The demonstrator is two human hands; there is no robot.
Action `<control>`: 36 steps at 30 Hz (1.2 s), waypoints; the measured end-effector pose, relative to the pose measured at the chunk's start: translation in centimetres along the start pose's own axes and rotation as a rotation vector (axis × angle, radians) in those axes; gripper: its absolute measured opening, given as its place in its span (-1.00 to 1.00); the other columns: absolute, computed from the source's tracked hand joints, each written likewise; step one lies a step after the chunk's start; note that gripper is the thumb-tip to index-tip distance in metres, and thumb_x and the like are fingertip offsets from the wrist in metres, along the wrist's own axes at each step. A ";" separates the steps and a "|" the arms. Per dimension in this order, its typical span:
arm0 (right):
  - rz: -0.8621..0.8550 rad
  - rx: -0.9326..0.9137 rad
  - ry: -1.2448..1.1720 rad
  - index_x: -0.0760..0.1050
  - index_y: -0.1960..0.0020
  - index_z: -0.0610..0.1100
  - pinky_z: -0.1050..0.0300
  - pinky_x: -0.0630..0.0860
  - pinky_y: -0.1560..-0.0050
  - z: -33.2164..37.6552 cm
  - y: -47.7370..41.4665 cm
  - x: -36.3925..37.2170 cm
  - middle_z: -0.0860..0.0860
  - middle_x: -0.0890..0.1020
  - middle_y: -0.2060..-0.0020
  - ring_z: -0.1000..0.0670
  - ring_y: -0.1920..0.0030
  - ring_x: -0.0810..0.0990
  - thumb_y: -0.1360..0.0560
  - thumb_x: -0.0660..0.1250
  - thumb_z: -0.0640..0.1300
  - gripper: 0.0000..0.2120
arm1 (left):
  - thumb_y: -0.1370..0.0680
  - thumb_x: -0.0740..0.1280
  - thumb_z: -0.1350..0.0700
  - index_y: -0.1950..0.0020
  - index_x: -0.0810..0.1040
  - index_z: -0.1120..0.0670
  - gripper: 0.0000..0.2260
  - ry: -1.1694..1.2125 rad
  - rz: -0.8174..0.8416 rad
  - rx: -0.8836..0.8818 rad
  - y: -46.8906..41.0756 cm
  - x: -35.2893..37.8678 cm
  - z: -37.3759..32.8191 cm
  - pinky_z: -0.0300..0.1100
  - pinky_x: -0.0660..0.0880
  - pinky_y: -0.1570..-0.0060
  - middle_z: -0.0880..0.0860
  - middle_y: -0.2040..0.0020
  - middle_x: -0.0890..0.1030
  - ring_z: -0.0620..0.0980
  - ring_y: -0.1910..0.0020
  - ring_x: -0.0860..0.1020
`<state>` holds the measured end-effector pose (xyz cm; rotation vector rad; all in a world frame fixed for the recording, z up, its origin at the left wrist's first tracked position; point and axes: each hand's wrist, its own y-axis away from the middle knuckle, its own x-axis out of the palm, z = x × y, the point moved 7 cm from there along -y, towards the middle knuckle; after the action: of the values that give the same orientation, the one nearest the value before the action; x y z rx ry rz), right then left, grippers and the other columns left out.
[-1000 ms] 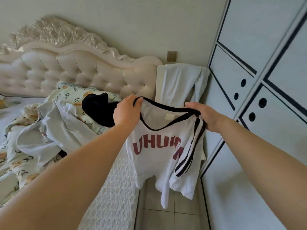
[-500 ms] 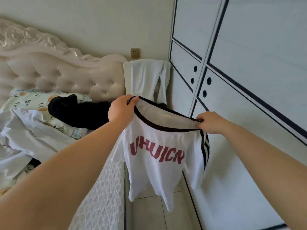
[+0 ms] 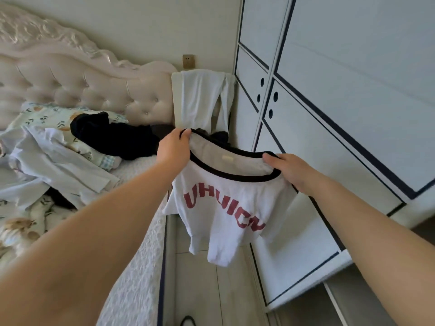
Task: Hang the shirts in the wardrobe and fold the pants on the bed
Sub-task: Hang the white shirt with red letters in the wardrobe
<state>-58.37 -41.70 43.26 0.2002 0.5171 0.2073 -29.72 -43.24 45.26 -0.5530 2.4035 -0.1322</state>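
Swung nearer the pale-blue panelled wardrobe (image 3: 329,114), the limp white cotton T-shirt with red lettering (image 3: 226,208) hung light, left hand (image 3: 174,147) and right hand (image 3: 289,170) pinching its black-trimmed collar.

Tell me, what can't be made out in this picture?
Head view:
- Wardrobe: shut doors hide its inside.
- White shirt: a fold hides the print's end.
- Dark garment: bunched, partly behind the left hand; type unclear.
- Dark loop: cut by the bottom edge.

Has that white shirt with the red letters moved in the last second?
Yes. The shirt has shifted right, away from the draped white garment, and now partly hangs in front of the wardrobe.
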 end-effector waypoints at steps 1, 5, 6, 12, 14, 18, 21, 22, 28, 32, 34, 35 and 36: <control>-0.075 -0.060 0.049 0.60 0.02 -0.19 -0.02 0.52 -0.03 0.2 0.9 -0.5 -0.18 0.66 0.07 -0.12 0.08 0.64 -0.51 0.26 0.17 -0.59 | -0.65 0.09 -0.07 0.20 0.39 0.04 -0.70 -0.048 -0.014 0.027 1.0 -0.2 -0.1 -0.23 0.23 0.42 -0.06 0.31 0.44 -0.15 0.34 0.39; -0.298 -0.179 0.126 0.40 0.27 -0.26 0.13 0.27 0.30 -0.1 4.8 -2.1 -0.15 0.44 0.40 -0.02 0.34 0.37 -0.53 0.25 0.09 -0.58 | -0.64 0.09 -0.09 0.28 0.33 0.00 -0.67 -0.209 0.016 0.167 4.7 -0.4 -0.8 -0.20 0.20 0.45 -0.05 0.36 0.42 -0.12 0.38 0.39; -0.313 -0.176 0.131 0.32 0.33 -0.18 0.15 0.21 0.35 -0.4 5.6 -2.2 -0.04 0.35 0.45 0.01 0.38 0.31 -0.53 0.25 0.08 -0.59 | -0.64 0.10 -0.10 0.30 0.31 -0.01 -0.66 -0.209 0.042 0.187 5.4 -0.3 -1.0 -0.20 0.20 0.44 -0.04 0.37 0.43 -0.11 0.39 0.40; -0.407 -0.142 0.127 0.35 0.28 -0.18 0.16 0.22 0.36 -2.0 10.0 -4.0 0.03 0.32 0.45 0.05 0.42 0.29 -0.53 0.24 0.12 -0.60 | -0.59 0.22 -0.10 0.26 0.50 0.04 -0.69 0.045 0.278 0.213 7.8 1.4 -3.5 -0.18 0.37 0.33 -0.02 0.37 0.47 -0.06 0.37 0.43; -0.454 -0.143 0.118 0.39 0.24 -0.23 0.15 0.23 0.36 -2.4 11.8 -4.9 0.01 0.33 0.44 0.04 0.40 0.31 -0.53 0.23 0.14 -0.58 | -0.59 0.21 -0.10 0.29 0.46 0.10 -0.64 0.088 0.313 0.232 8.6 2.0 -4.8 -0.17 0.33 0.34 -0.01 0.40 0.42 -0.06 0.38 0.39; -0.533 -0.095 0.128 0.45 0.17 -0.32 0.12 0.26 0.32 -3.6 16.0 -6.1 -0.05 0.39 0.40 -0.02 0.33 0.37 -0.53 0.21 0.16 -0.50 | -0.54 0.28 -0.15 0.19 0.49 0.24 -0.57 0.133 0.464 0.266 10.7 3.4 -6.6 -0.12 0.38 0.27 0.08 0.33 0.46 -0.03 0.33 0.43; -0.574 -0.067 0.098 0.48 0.04 -0.39 0.14 0.31 0.28 -4.2 18.9 -6.9 -0.15 0.50 0.29 -0.03 0.25 0.44 -0.54 0.19 0.16 -0.44 | -0.45 0.36 -0.24 0.24 0.49 0.16 -0.56 0.090 0.611 0.307 12.2 3.9 -7.6 -0.22 0.35 0.34 0.00 0.41 0.43 -0.10 0.42 0.41; -0.592 -0.065 0.098 0.50 0.03 -0.36 0.16 0.33 0.27 -4.3 20.0 -7.2 -0.14 0.53 0.26 -0.02 0.22 0.48 -0.54 0.18 0.17 -0.46 | -0.45 0.35 -0.25 0.26 0.48 0.13 -0.57 0.066 0.630 0.337 12.7 3.8 -8.2 -0.23 0.34 0.36 -0.01 0.42 0.43 -0.10 0.43 0.41; -0.707 -0.042 0.042 0.58 0.08 -0.11 0.07 0.50 0.08 -4.9 26.6 -9.9 -0.03 0.64 0.11 -0.02 0.07 0.59 -0.55 0.17 0.16 -0.63 | -0.57 0.21 -0.19 0.10 0.59 -0.02 -0.70 0.113 0.718 0.483 16.3 3.1 -12.6 -0.25 0.48 0.17 -0.03 0.17 0.61 -0.05 0.13 0.57; -0.695 0.028 -0.098 0.59 0.10 -0.03 0.02 0.50 -0.11 -5.3 31.0 -12.3 -0.02 0.67 0.08 -0.03 0.02 0.62 -0.51 0.24 0.19 -0.69 | -0.59 0.18 -0.18 0.16 0.55 -0.14 -0.76 0.165 0.705 0.559 18.7 2.3 -17.4 -0.36 0.40 0.23 -0.14 0.20 0.58 -0.18 0.19 0.52; -0.752 0.012 -0.149 0.61 0.11 -0.02 0.01 0.50 -0.13 -4.7 33.1 -13.6 -0.05 0.67 0.06 -0.04 0.01 0.63 -0.51 0.26 0.16 -0.72 | -0.59 0.16 -0.18 0.14 0.60 0.01 -0.65 0.196 0.642 0.586 19.9 2.2 -20.2 -0.26 0.42 0.24 -0.02 0.22 0.59 -0.10 0.26 0.50; -0.793 0.005 -0.152 0.60 0.12 -0.01 0.01 0.50 -0.14 -4.3 34.1 -14.3 -0.04 0.67 0.05 -0.04 0.00 0.63 -0.51 0.27 0.16 -0.73 | -0.59 0.15 -0.17 0.10 0.60 0.09 -0.61 0.215 0.590 0.593 20.5 2.0 -21.6 -0.22 0.41 0.26 0.03 0.23 0.57 -0.07 0.30 0.47; -0.834 0.005 -0.148 0.60 0.12 0.01 0.01 0.50 -0.15 -3.9 35.1 -15.0 -0.02 0.67 0.05 -0.05 -0.01 0.62 -0.50 0.27 0.17 -0.73 | -0.60 0.14 -0.17 0.07 0.59 0.13 -0.59 0.234 0.544 0.600 21.2 1.9 -23.0 -0.18 0.41 0.27 0.04 0.23 0.55 -0.07 0.32 0.45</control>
<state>-78.20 -11.12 55.43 -0.0069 0.4168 -0.6177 -53.00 -25.87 57.15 0.4077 2.4694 -0.6755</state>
